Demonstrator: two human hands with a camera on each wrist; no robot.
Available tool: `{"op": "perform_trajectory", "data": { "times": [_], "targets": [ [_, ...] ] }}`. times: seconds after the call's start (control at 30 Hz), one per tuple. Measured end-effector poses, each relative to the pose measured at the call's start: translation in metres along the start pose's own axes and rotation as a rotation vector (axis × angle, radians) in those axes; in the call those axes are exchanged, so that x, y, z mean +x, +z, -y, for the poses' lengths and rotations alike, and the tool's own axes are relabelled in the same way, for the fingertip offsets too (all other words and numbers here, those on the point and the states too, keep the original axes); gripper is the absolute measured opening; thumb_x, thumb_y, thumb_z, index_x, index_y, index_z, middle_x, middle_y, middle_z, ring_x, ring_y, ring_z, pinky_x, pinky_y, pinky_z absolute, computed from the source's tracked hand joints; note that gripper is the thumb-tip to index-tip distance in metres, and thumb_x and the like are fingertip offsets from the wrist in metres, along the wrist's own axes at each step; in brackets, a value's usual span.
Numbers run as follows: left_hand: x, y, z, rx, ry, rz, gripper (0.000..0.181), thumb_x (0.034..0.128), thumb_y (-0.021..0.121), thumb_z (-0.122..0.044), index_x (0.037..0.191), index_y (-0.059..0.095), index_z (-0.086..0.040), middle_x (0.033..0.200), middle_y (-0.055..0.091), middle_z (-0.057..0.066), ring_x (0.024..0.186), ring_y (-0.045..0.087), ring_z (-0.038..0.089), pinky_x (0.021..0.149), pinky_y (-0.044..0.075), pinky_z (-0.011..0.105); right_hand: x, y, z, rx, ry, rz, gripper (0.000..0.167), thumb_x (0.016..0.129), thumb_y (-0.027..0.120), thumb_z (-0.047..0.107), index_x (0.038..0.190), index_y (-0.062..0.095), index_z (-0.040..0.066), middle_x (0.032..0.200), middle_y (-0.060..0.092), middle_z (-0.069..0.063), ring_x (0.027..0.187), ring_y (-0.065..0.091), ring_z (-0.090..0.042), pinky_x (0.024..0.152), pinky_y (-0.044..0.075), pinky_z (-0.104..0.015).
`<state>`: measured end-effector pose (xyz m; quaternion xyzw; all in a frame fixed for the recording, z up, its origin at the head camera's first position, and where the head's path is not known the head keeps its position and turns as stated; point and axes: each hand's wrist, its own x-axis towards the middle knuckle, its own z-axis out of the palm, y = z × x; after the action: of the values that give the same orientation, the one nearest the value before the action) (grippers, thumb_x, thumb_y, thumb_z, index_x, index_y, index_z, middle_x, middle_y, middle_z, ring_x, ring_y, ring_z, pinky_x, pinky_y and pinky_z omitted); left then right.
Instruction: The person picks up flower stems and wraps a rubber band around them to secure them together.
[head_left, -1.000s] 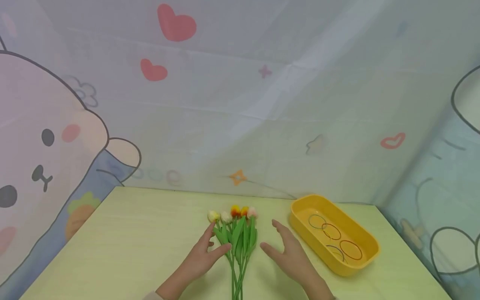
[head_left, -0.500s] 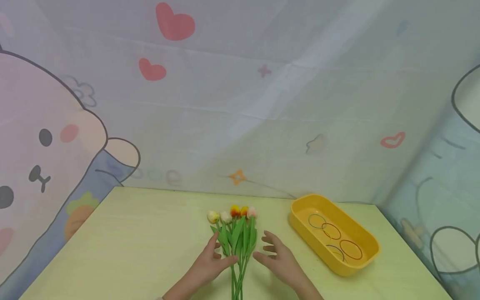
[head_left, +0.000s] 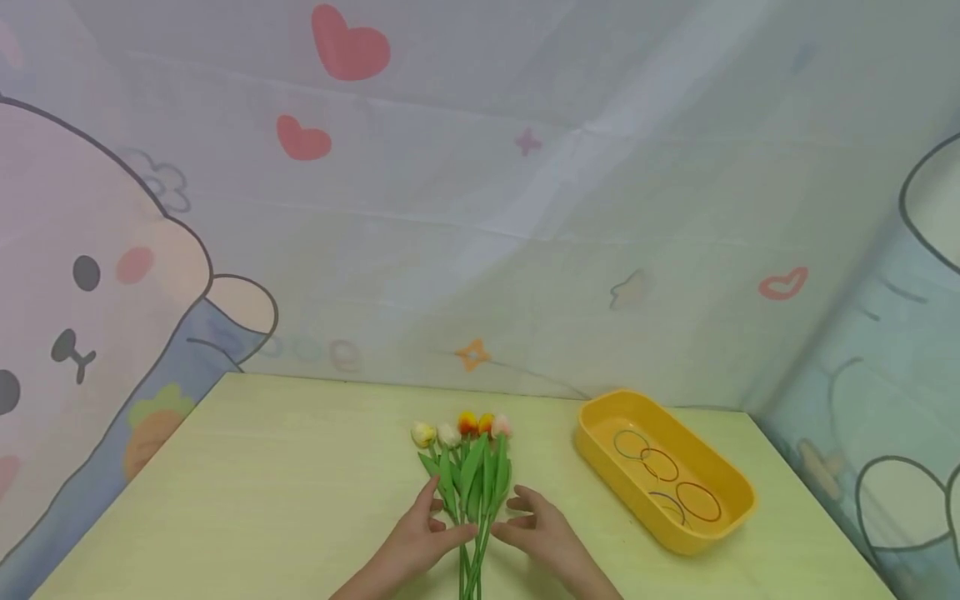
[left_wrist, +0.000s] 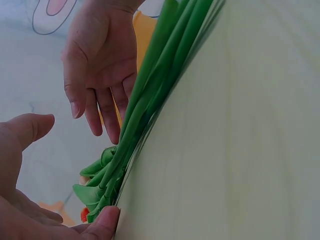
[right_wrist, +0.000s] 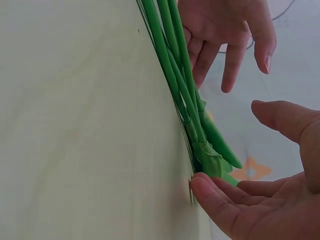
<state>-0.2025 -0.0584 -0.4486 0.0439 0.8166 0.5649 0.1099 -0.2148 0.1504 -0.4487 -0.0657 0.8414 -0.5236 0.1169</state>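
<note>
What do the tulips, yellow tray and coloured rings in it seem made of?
Tulips: probably artificial; stems look satin plastic or rubber, smooth and evenly green.
Yellow tray: likely moulded plastic, softly glossy, with uniform colour and rounded corners.
Coloured rings: possibly rubber or plastic, being thin and colourful; finish unclear.

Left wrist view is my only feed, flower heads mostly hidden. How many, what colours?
Observer: Five flower heads show in the head view: one pale yellow, one whitish, two orange-yellow, one pink.
Operator: Anything on the table to the right of the right hand?
Observer: A yellow tray with thin coloured rings in it.
Operator: Any of them overlapping?
Observer: Yes, toward the far end a green ring overlaps a reddish ring.
</note>
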Motion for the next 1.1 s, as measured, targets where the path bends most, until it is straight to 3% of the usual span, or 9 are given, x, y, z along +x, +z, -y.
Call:
{"op": "perform_trajectory", "data": {
  "times": [0.53,0.73,0.9,1.1],
  "targets": [
    [0.001,0.007,0.003,-0.016,0.016,0.012,0.105,0.0807,0.077,-0.037,0.149,0.013,0.009,0.135,0.042,0.033,0.104,0.054,0.032,0.072,0.053,0.041,0.004,0.012,-0.007,0.101,-0.024,0.090,0.081,0.084,0.072,0.015,0.142,0.026,-0.017,0.133,0.049,-0.031,0.114,0.057,-0.040,0.094,0.047,-0.057],
    [0.004,0.009,0.006,-0.068,0.035,0.058,0.105,0.0778,0.081,-0.026,0.150,0.013,0.007,0.135,0.041,0.029,0.107,0.051,0.035,0.073,0.052,0.041,0.005,0.015,-0.007,0.158,-0.041,0.117,0.077,0.082,0.072,0.007,0.143,0.030,-0.014,0.132,0.051,-0.030,0.111,0.060,-0.036,0.091,0.051,-0.052],
    [0.007,0.010,0.009,-0.150,0.058,0.116,0.106,0.0731,0.085,-0.015,0.152,0.015,0.001,0.139,0.040,0.025,0.106,0.050,0.030,0.071,0.052,0.037,0.004,0.018,-0.006,0.235,-0.052,0.142,0.075,0.081,0.071,0.001,0.143,0.031,-0.012,0.134,0.050,-0.030,0.108,0.062,-0.034,0.088,0.055,-0.043],
    [0.008,0.012,0.009,-0.186,0.076,0.143,0.102,0.0693,0.085,-0.003,0.150,0.022,0.004,0.137,0.041,0.027,0.103,0.057,0.027,0.074,0.056,0.036,0.005,0.022,-0.005,0.254,-0.030,0.136,0.075,0.081,0.071,0.001,0.144,0.032,-0.010,0.134,0.052,-0.027,0.106,0.063,-0.031,0.090,0.052,-0.045]
  ]
}}
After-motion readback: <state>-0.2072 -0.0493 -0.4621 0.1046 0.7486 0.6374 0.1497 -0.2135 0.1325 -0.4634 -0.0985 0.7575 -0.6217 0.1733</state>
